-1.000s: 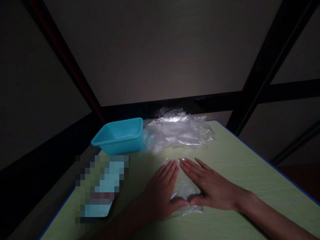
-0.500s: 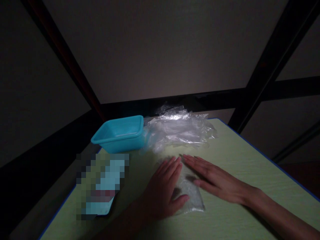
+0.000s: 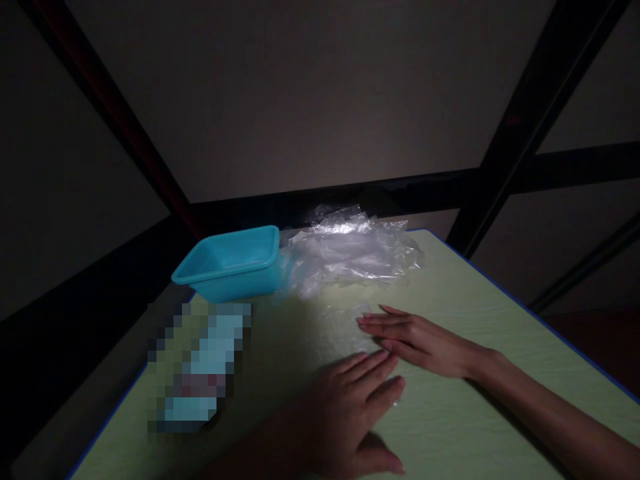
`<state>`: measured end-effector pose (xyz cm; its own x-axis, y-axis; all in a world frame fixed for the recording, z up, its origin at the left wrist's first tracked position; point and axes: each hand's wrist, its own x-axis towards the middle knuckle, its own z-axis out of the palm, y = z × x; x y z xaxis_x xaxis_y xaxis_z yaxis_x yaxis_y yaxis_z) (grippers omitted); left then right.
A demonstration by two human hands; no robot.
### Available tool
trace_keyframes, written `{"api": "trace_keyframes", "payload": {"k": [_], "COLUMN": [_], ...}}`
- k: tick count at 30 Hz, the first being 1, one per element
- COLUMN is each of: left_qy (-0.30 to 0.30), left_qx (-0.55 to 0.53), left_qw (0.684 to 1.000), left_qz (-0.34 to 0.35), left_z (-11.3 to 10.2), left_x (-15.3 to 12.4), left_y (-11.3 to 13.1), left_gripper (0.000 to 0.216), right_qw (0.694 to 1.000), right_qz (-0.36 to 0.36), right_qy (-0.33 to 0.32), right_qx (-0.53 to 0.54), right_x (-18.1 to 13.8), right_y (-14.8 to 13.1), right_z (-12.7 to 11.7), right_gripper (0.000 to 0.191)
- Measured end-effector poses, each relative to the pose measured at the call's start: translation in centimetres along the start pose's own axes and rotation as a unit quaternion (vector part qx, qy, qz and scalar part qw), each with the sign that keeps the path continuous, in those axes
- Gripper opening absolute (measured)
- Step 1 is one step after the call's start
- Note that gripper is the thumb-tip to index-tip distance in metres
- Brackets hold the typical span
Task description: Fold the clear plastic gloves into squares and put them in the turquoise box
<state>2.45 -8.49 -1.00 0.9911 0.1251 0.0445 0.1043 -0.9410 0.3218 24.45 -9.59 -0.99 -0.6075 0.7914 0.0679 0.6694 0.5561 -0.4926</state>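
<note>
Lower centre, the left hand (image 3: pixel 350 410) is lying flat, fingers straight, holding nothing. Just beyond, the right hand (image 3: pixel 425 341) is pressing outstretched fingers on a thin clear plastic bag (image 3: pixel 345 323) mid-frame on the pale green surface (image 3: pixel 475 293). The bag looks light, limp and slippery, probably best pinched at an edge.

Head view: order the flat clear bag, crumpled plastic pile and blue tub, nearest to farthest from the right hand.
1. flat clear bag, under the right hand.
2. crumpled plastic pile, behind it.
3. blue tub, far left.
</note>
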Motion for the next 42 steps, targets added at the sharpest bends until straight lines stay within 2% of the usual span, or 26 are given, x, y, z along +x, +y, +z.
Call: {"api": "trace_keyframes", "payload": {"k": [5, 16, 22, 27, 32, 37, 42], "left_qy": [-0.001, 0.022, 0.028, 0.022, 0.029, 0.031, 0.025], "left_qx": [-0.010, 0.028, 0.017, 0.009, 0.046, 0.074, 0.079], "left_qw": [1.000, 0.999, 0.999, 0.999, 0.998, 0.996, 0.996], "left_qz": [0.013, 0.036, 0.041, 0.039, 0.030, 0.033, 0.031], "left_z": [0.1, 1.4, 1.5, 1.3, 0.8, 0.4, 0.0], "left_x": [-0.2, -0.1, -0.1, -0.2, -0.2, -0.2, -0.2], "left_y": [-0.2, -1.0, -1.1, -1.0, -0.4, 0.2, 0.5], "left_gripper": [0.067, 0.067, 0.065, 0.069, 0.069, 0.070, 0.066], "right_qw": [0.999, 0.996, 0.992, 0.990, 0.988, 0.990, 0.989], "right_qz": [0.020, 0.057, 0.093, 0.093, 0.103, 0.088, 0.074], "right_qy": [-0.008, 0.031, 0.014, 0.036, 0.038, 0.066, 0.058], "right_qx": [-0.027, -0.061, -0.084, -0.098, -0.107, -0.092, -0.114], "right_x": [0.1, 0.6, 1.2, 1.3, 1.2, 0.9, 0.4], "right_y": [0.0, 1.0, 1.0, 1.2, 1.1, 1.0, 0.8], "right_z": [0.1, 0.6, 0.4, 0.7, 0.7, 0.4, 0.5], "right_gripper": [0.043, 0.053, 0.050, 0.049, 0.053, 0.046, 0.048]}}
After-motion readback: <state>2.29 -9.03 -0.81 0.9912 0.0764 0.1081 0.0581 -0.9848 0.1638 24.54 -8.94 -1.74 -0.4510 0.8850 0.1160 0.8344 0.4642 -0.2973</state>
